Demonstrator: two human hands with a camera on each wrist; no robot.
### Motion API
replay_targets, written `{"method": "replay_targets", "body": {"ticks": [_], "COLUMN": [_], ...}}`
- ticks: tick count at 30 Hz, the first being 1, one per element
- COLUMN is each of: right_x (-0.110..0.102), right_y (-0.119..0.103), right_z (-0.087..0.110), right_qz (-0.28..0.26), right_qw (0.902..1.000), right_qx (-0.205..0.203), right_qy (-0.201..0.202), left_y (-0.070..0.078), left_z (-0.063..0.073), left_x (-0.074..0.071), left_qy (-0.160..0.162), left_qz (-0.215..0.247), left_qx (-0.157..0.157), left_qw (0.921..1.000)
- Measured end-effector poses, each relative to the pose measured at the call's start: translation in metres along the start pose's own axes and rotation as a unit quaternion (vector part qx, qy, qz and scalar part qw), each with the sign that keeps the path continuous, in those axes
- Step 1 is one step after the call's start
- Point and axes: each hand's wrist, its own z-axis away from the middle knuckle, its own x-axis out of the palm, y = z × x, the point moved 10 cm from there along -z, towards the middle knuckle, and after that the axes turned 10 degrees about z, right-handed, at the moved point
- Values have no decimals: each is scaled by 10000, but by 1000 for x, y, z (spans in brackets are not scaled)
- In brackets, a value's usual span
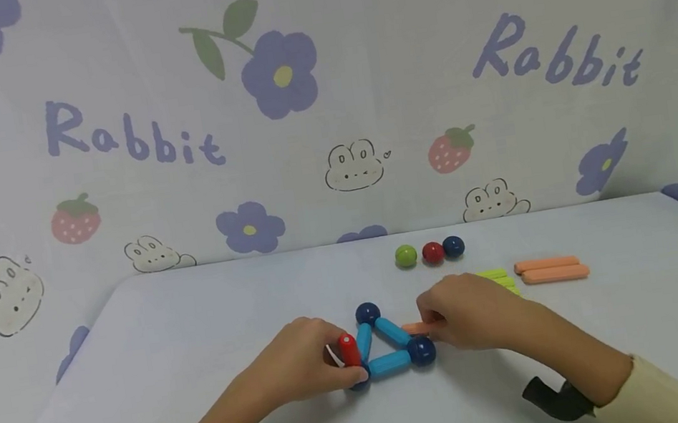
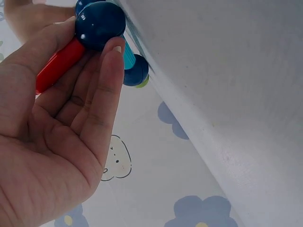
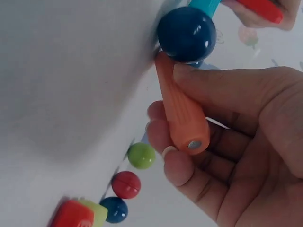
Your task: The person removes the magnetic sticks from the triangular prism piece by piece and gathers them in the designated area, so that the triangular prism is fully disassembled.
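A flat triangle of blue magnetic rods [image 1: 390, 363] joined by dark blue balls [image 1: 422, 351] lies on the table. At its near-left corner, my left hand [image 1: 301, 361] holds the corner ball [image 2: 100, 26] between thumb and fingers. From that ball a red rod [image 1: 349, 351] sticks up, its lower part lying against the palm side in the left wrist view. My right hand [image 1: 473, 312] pinches an orange magnetic rod [image 3: 184, 111] between thumb and fingers. One end of this rod is right at the triangle's right-hand ball [image 3: 187, 34]; a metal tip shows at its other end.
Toward the back stand a green ball [image 1: 406, 255], a red ball [image 1: 432, 253] and a dark blue ball [image 1: 454, 246]. Two orange rods [image 1: 554, 274] lie at the right, beside yellow-green rods [image 1: 500, 280] partly hidden by my right hand. Another red rod [image 3: 71, 215] shows in the right wrist view.
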Motion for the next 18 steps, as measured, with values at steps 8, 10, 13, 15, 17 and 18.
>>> {"method": "replay_targets", "body": {"ticks": [8, 10, 13, 15, 17, 18], "right_x": [-9, -15, -23, -28, -31, -32], "right_y": [14, 20, 35, 51, 68, 78], "right_z": [35, 44, 57, 65, 71, 74], "right_qz": [489, 487, 341, 214, 157, 150], "right_qw": [9981, 9968, 9951, 9943, 9938, 9931], "right_qx": [23, -74, -83, 47, 229, 319], "right_qy": [377, 626, 924, 1040, 1080, 1114], "left_y": [0, 1, 2, 2, 3, 3], "left_z": [3, 3, 3, 2, 2, 1], "left_x": [-2, -2, -2, -2, -2, -2], "left_qy": [26, 17, 11, 16, 24, 27], "left_qz": [40, 45, 53, 44, 32, 29], "left_qx": [4, 11, 21, 31, 38, 42], "left_qw": [10000, 10000, 10000, 10000, 10000, 10000]}}
